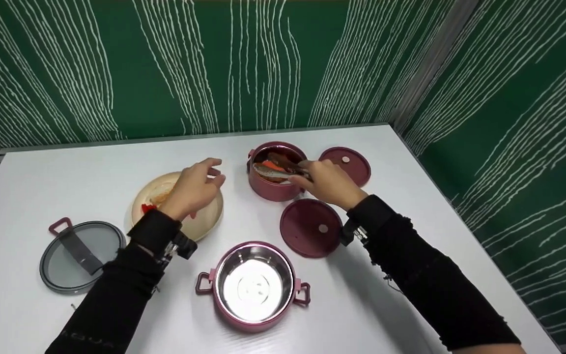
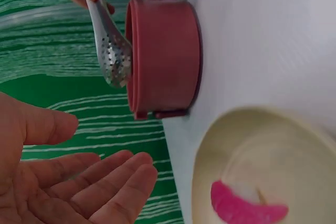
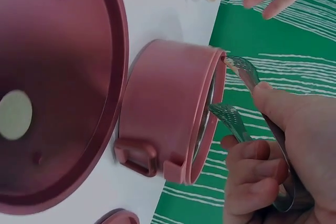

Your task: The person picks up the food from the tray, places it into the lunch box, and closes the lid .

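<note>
My right hand grips metal tongs with perforated ends, held at the mouth of a dark red pot. In the right wrist view the tong tips stand apart. Orange-red contents show inside the pot; their kind cannot be made out. My left hand hovers above a cream plate, fingers spread and relaxed, holding nothing. On the plate lie a bright pink crescent-shaped piece, a red piece and a tan piece, partly hidden by the hand.
A second red pot with a shiny steel inside and two side handles stands in front. Two dark red lids lie right of the pots, one farther back. A glass lid lies at left. A green wall borders the white table.
</note>
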Motion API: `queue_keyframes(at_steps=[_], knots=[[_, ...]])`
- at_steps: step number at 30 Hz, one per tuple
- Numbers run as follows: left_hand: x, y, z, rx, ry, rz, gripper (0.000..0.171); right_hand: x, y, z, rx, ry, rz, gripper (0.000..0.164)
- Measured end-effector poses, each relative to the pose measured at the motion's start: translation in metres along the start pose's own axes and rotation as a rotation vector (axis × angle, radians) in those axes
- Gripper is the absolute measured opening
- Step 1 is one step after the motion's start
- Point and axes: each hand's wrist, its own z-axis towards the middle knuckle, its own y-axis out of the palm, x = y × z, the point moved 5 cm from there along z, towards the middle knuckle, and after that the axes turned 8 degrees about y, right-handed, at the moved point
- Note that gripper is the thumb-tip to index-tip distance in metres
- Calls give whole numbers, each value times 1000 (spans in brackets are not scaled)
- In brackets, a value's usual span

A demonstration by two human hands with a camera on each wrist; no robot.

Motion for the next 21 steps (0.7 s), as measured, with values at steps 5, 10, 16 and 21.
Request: queue_keyframes(at_steps=[5, 10, 16, 21], knots=[[-5, -19, -24, 71, 32, 58, 45, -13, 7, 2, -21, -16, 14, 37], [-12, -31, -50, 168, 97, 89, 40, -27, 14, 3, -26, -60, 11, 44], [-23, -31, -78, 229, 125, 83, 35, -48, 21, 4, 5, -117, 9, 44], [-29, -30, -99, 214, 117, 68, 36, -71, 21, 1, 22, -178, -47, 44]])
